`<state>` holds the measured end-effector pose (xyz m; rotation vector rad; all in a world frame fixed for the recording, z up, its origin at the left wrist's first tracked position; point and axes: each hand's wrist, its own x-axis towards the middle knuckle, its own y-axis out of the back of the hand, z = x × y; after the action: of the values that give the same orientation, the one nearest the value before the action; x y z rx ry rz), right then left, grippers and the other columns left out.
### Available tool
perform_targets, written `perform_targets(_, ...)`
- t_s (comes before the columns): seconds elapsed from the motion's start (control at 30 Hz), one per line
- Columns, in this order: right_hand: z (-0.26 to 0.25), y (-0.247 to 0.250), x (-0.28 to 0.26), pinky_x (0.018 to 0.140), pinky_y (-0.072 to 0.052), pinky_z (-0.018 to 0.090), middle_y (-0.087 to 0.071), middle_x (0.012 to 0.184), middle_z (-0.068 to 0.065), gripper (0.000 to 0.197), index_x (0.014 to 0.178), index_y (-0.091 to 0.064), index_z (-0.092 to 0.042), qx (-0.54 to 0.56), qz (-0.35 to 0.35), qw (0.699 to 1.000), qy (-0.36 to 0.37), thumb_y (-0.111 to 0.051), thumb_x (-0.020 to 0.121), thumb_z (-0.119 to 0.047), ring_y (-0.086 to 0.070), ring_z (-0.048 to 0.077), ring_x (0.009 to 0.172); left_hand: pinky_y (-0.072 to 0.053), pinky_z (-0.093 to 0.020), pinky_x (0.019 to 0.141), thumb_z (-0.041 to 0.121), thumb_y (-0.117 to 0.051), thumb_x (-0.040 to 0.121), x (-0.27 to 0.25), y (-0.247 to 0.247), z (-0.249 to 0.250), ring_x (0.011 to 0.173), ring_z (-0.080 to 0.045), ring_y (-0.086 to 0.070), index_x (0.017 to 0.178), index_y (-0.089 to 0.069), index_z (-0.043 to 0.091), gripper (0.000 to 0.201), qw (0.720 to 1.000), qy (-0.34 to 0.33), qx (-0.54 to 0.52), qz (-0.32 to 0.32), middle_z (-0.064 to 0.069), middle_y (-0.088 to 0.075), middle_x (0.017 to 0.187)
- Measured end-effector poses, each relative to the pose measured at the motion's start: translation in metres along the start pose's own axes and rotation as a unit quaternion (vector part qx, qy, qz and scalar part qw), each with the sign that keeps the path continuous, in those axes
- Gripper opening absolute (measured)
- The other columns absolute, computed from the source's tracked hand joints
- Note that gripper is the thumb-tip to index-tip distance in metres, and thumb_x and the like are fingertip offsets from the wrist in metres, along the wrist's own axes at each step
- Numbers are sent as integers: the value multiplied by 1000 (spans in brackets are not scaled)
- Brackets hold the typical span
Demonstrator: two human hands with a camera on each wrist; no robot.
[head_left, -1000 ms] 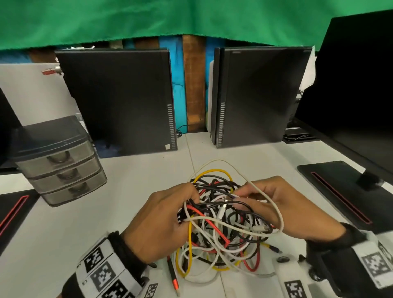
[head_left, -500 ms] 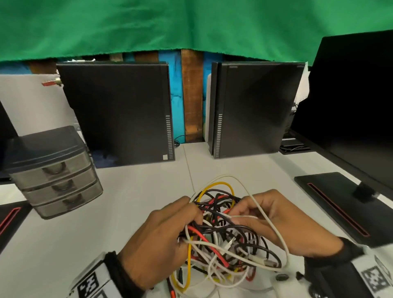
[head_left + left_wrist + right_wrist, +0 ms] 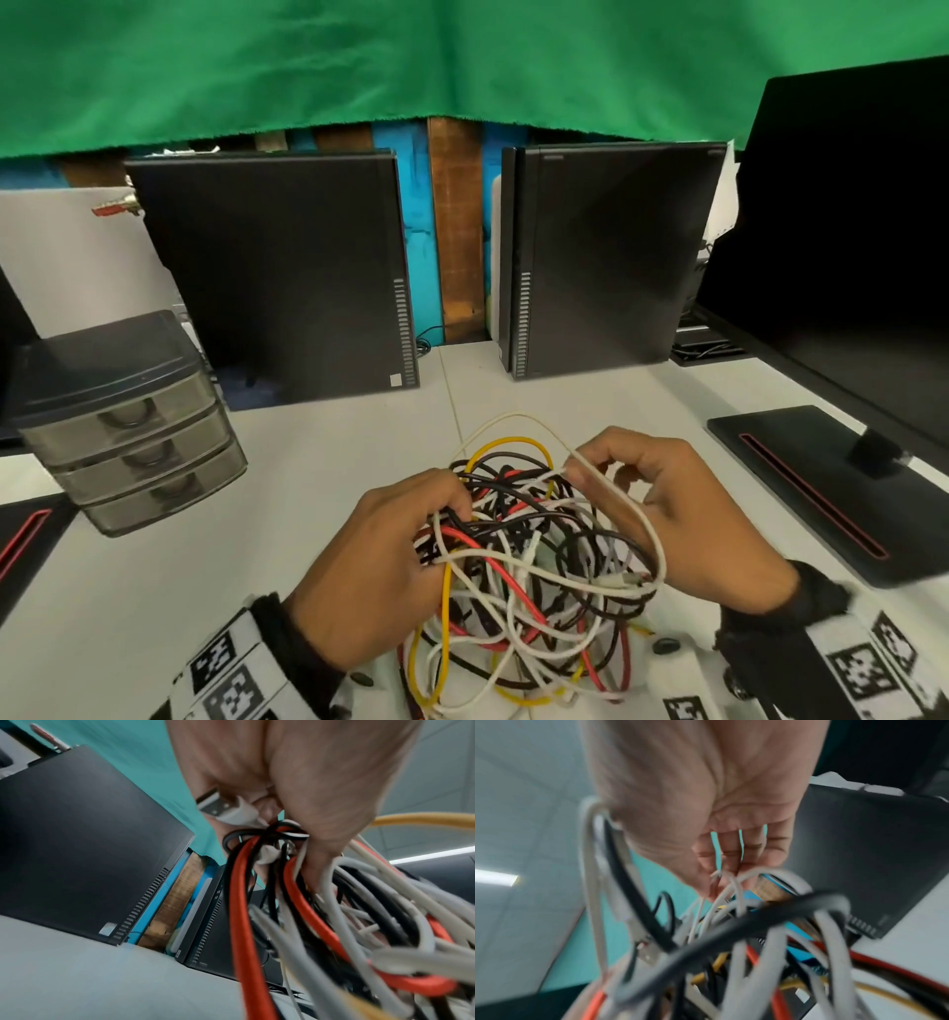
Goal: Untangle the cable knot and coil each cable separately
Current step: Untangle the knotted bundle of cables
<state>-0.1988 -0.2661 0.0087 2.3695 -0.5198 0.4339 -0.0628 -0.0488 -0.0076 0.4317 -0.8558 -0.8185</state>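
A knot of white, black, red and yellow cables [image 3: 534, 560] hangs between both hands above the white table [image 3: 179, 591]. My left hand [image 3: 380, 565] grips the left side of the knot, fingers curled round several strands [image 3: 270, 845]; a white USB plug [image 3: 223, 809] sticks out by its fingers. My right hand [image 3: 667, 514] pinches a white cable [image 3: 595, 473] at the knot's upper right, and that cable loops over the back of the hand. In the right wrist view thin white strands [image 3: 721, 882] run past the curled fingers. Loose loops trail toward the lower edge.
Two black computer cases [image 3: 287, 277] [image 3: 606, 257] stand at the back of the table. A grey three-drawer box [image 3: 123, 426] sits at the left. A black monitor [image 3: 847, 246] on its stand [image 3: 801, 488] fills the right. A green cloth [image 3: 411, 61] hangs above.
Both hands have lifted the knot higher. The right hand has pulled its white cable up and to the right, away from the bundle. The view has tilted upward.
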Motion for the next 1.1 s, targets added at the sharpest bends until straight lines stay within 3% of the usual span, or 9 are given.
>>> perform_targets(0.1, 1, -2, 4, 64, -51, 26, -70, 77, 4, 15, 86, -71, -12, 108, 18, 992, -68, -61, 96, -13, -62, 13, 67, -45, -16, 63, 26, -79, 76, 1, 2, 0, 68, -4, -57, 83, -55, 32, 27, 999, 22, -39, 8, 15, -64, 78)
perform_targets(0.23, 1, -3, 6, 57, -42, 10, -64, 64, -5, 14, 89, -68, -4, 168, 27, 980, -104, -57, 98, -7, -54, -1, 55, -45, -14, 63, 9, -82, 77, 3, 2, 1, 65, -1, -57, 81, -55, 32, 36, 997, 44, -61, 1, 17, -64, 74)
perform_targets(0.37, 0, 3, 5, 70, -54, 27, -74, 80, 18, 12, 92, -77, -9, 173, -58, 977, -113, -68, 91, -17, -68, 22, 71, -45, -12, 65, 6, -82, 77, 3, -1, 3, 67, -1, -60, 80, -56, 34, 38, 995, 53, -84, -6, 18, -66, 75)
perform_targets(0.5, 3, 3, 4, 73, -57, 31, -77, 84, 7, 12, 90, -79, -11, 134, -80, 982, -104, -70, 90, -17, -73, 26, 78, -47, -13, 64, 7, -80, 79, 5, -4, 5, 66, -3, -62, 81, -57, 35, 37, 993, 63, -98, -22, 16, -67, 74)
perform_targets(0.57, 4, 1, 4, 65, -56, 37, -75, 74, 4, 13, 85, -80, -16, 94, -45, 991, -88, -69, 91, -21, -70, 27, 68, -48, -15, 65, 8, -80, 80, 6, -5, 4, 67, -3, -64, 81, -57, 33, 33, 991, 70, -108, -27, 16, -68, 75)
perform_targets(0.67, 8, 6, 6, 52, -45, 28, -61, 54, 2, 14, 77, -77, -22, 37, 88, 992, -78, -71, 89, -23, -51, 12, 49, -51, -22, 66, 10, -80, 80, 7, -6, -2, 69, -3, -62, 81, -57, 30, 30, 988, 84, -124, -27, 10, -68, 76)
perform_targets(0.8, 20, 15, 12, 56, -42, 28, -54, 52, 3, 16, 75, -72, -18, 55, 224, 966, -113, -69, 91, -18, -44, 8, 49, -52, -24, 72, 6, -81, 78, 9, -5, -9, 74, -8, -63, 81, -60, 28, 30, 980, 107, -165, -19, 3, -68, 78)
perform_targets(1.0, 24, 12, 12, 53, -49, 22, -70, 72, -4, 24, 87, -76, -21, 73, 107, 975, -179, -60, 96, -5, -58, 9, 53, -51, -22, 72, 0, -80, 76, 6, -2, -15, 74, -7, -63, 78, -61, 26, 32, 976, 120, -183, -20, 4, -67, 76)
perform_targets(1.1, 22, 14, 8, 65, -52, 18, -71, 88, -19, 25, 100, -77, -30, -27, 5, 992, -121, -61, 97, -11, -65, 4, 70, -50, -21, 71, 1, -79, 77, 6, -2, -15, 73, -5, -63, 77, -62, 26, 31, 974, 113, -195, -23, 7, -67, 75)
